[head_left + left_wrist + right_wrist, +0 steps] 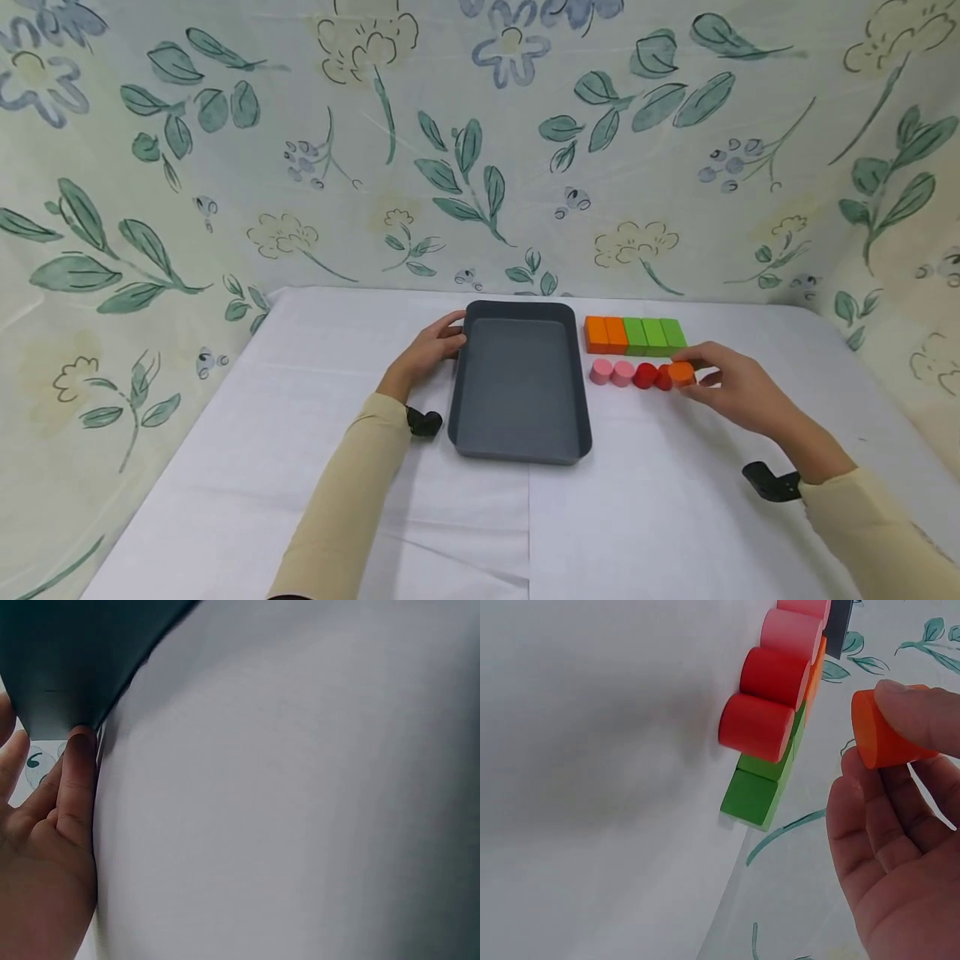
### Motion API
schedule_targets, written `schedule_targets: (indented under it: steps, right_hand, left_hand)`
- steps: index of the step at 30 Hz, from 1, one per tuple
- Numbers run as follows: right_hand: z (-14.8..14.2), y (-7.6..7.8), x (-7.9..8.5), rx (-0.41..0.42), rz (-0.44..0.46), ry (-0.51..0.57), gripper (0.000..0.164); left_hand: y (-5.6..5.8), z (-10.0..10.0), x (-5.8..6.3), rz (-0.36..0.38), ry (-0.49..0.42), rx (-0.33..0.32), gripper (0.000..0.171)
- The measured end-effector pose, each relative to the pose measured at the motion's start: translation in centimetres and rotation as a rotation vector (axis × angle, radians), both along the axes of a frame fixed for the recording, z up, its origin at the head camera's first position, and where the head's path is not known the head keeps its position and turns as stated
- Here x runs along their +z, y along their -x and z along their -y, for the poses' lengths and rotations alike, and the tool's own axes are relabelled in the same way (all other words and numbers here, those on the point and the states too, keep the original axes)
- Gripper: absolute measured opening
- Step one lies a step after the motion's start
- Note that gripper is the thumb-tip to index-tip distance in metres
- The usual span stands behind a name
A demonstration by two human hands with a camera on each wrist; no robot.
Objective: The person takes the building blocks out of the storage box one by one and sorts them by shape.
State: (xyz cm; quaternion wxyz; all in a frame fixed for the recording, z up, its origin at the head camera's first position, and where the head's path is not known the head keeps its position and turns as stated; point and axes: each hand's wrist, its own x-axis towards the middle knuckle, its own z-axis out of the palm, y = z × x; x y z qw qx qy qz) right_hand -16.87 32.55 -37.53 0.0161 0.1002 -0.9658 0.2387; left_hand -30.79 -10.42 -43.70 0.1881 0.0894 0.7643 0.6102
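My left hand (429, 354) rests its fingers against the outer left wall of a dark grey rectangular tray (461, 392). In the left wrist view those fingers (79, 780) lie along the tray's side (82, 652). Between thumb and fingers, my right hand (738, 387) pinches an orange cylinder (881, 727), raised off the table at the right end of a row of cylinders. That row has two red cylinders (756, 726) and two pink cylinders (602, 372), standing right of the tray.
Behind the cylinders, two orange blocks (606, 335) and three green blocks (655, 337) stand side by side in a line. A white cloth (337, 492) covers the table. Leaf-and-flower patterned fabric (480, 150) hangs at the back and sides.
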Motion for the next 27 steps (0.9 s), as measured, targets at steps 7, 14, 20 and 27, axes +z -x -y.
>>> schedule_targets:
  steps: [7, 14, 20, 27]
  right_hand:
    - [-2.1, -0.2, -0.7, -0.028, -0.037, 0.016, 0.042]
    - [-3.4, 0.3, -2.2, -0.095, 0.013, 0.025, 0.043]
    - [-4.2, 0.6, -3.4, -0.137, 0.059, 0.034, 0.043]
    - [-4.5, 1.4, -3.6, -0.179, 0.111, 0.058, 0.045]
  left_hand:
    - [0.1, -0.1, 0.0, 0.033, 0.014, 0.033, 0.057]
    - [0.1, -0.1, -0.1, 0.023, 0.015, 0.033, 0.057]
    - [0.2, -0.3, -0.2, 0.025, 0.017, 0.029, 0.056]
    - [0.1, -0.2, 0.1, 0.026, 0.012, 0.020, 0.058]
